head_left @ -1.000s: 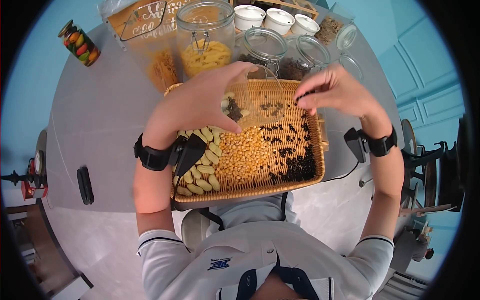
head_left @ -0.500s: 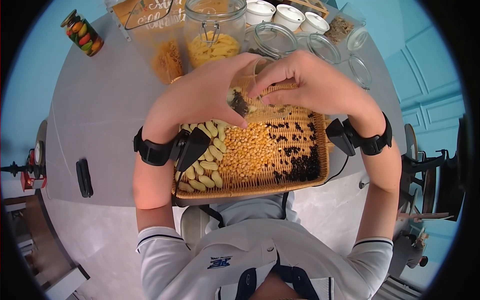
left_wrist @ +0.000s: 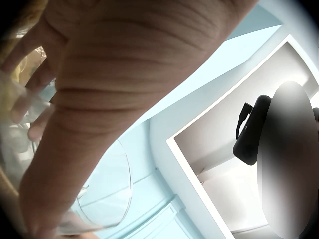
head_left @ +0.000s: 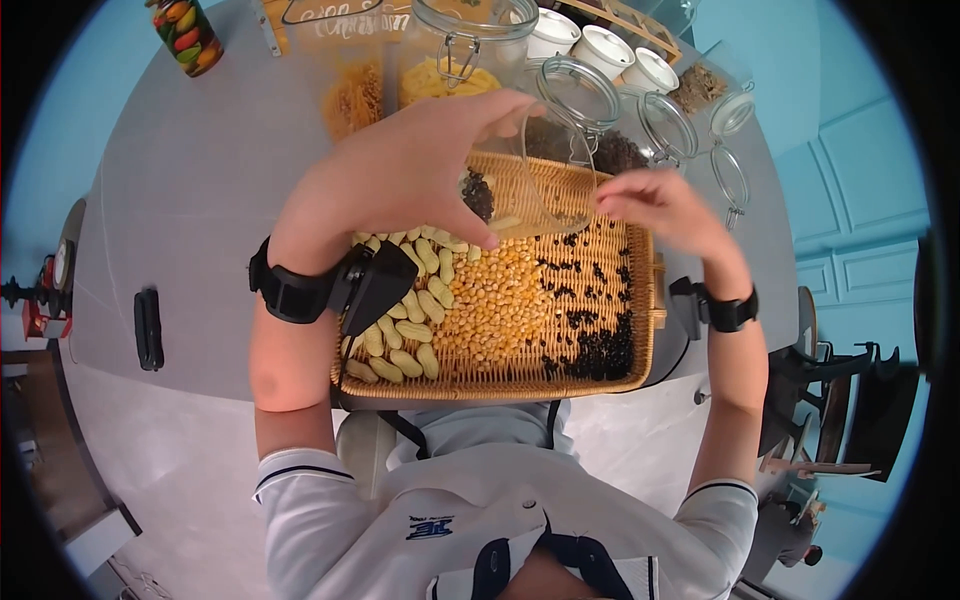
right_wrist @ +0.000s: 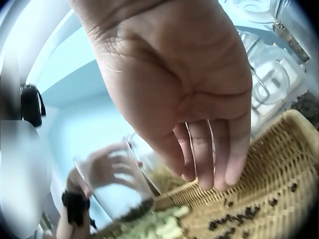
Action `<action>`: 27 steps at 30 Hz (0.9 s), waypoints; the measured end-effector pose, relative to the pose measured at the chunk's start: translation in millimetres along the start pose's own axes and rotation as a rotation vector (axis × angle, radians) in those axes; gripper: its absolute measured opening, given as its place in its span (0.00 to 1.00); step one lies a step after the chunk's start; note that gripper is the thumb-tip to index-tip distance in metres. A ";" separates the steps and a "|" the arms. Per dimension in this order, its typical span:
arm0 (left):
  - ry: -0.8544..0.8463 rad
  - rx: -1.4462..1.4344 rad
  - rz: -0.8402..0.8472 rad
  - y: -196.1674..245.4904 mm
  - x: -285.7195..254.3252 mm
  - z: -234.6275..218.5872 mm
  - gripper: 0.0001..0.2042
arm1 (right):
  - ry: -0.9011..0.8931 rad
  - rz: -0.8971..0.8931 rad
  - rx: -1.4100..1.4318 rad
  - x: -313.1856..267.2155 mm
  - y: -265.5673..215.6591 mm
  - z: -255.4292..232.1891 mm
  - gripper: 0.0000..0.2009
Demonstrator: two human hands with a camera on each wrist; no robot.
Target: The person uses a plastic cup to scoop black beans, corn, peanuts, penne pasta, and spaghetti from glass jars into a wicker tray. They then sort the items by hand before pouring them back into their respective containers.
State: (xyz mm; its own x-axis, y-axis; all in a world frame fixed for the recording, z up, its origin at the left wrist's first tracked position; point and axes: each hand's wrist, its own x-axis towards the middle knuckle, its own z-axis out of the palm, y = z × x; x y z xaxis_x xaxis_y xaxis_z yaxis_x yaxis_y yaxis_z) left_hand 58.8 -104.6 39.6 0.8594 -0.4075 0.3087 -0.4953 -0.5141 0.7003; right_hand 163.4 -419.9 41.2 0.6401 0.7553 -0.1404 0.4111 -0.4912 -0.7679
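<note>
My left hand grips a clear cup, tilted on its side over a wicker basket, its mouth facing right. Dark beans lie inside the cup. My right hand is beside the cup's mouth, and in the right wrist view its fingers hang loosely, with nothing visible between them. Below, the basket holds peanuts on the left, yellow corn kernels in the middle and black beans on the right, some scattered singly.
Behind the basket stand a glass jar of pasta, open-lidded jars and white lidded pots. A jar of colourful vegetables is at the far left. A black case-like object lies on the grey table.
The right hand reached over to the cup's mouth, its thumb and fingers close together, then drew back right with fingers loosened. The left hand keeps holding the tilted cup.
</note>
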 end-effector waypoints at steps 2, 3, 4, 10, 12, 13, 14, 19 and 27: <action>0.009 0.012 0.008 -2.9 0.7 0.8 0.51 | -0.052 0.036 -0.188 5.3 10.8 17.5 0.11; 0.009 0.015 0.009 -4.4 0.7 2.1 0.51 | -0.059 -0.058 -0.314 7.1 8.9 22.2 0.12; 0.008 0.015 0.008 -4.8 0.5 2.2 0.51 | -0.064 -0.154 -0.439 9.6 6.7 27.5 0.14; 0.005 0.021 0.025 -0.9 1.0 -0.8 0.49 | -0.156 -0.260 -0.578 18.4 5.9 50.2 0.24; 0.002 0.019 0.020 0.8 0.1 -1.9 0.49 | -0.153 -0.280 -0.603 18.8 13.1 55.0 0.27; -0.002 0.014 0.027 -0.8 -0.3 -1.8 0.49 | -0.158 -0.288 -0.616 17.7 10.9 54.8 0.28; -0.006 0.005 0.033 -4.4 0.2 -0.9 0.50 | -0.164 -0.294 -0.628 15.6 8.3 54.3 0.29; -0.033 -0.007 0.010 -1.3 1.7 -1.1 0.51 | -0.178 -0.326 -0.712 11.2 14.3 56.1 0.22; -0.037 -0.022 0.032 -1.4 2.2 2.2 0.50 | -0.196 -0.234 -0.589 0.0 12.1 60.5 0.11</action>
State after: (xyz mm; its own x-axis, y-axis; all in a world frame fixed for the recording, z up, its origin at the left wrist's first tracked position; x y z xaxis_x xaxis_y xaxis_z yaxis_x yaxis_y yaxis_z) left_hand 61.1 -106.4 37.8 0.8378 -0.4510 0.3077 -0.5191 -0.4838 0.7046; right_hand 129.2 -399.6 -5.9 0.3838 0.9084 -0.1658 0.8466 -0.4179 -0.3297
